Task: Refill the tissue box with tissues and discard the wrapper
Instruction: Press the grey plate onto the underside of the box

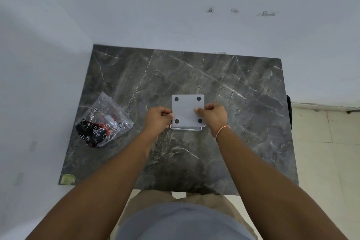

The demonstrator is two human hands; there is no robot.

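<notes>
Both hands, left hand and right hand, curl their fingers around opposite edges of the upturned white square plastic tissue box, right of the crumpled clear printed wrapper.

Both hands, left and right, grip the upturned box. The wrapper lies left on the surface.

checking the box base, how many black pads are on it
4, one at each corner of the box base: far left, far right, near left, near right. Both hands cover only the side edges, so no more seem hidden.
</notes>
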